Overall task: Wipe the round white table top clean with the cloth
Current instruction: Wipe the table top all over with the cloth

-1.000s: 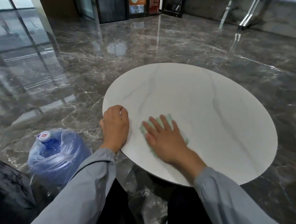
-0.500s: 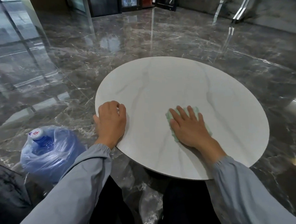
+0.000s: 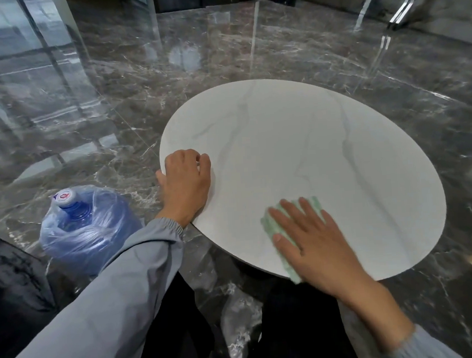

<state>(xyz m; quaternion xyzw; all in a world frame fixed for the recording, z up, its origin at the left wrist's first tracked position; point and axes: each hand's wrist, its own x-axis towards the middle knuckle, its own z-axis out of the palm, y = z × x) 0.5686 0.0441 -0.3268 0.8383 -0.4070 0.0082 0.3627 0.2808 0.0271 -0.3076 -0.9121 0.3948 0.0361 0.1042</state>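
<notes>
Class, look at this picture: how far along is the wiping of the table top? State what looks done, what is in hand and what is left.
Done: nothing provable; the table top shows no stains or wet streaks anywhere. In hand: the right hand presses the cloth flat at the near edge, while the left hand holds the left rim. Left: probably the far half, though that is a guess.

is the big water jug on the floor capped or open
Capped: the water jug has a white and red cap on its neck, with a plastic bag around its body.
</notes>
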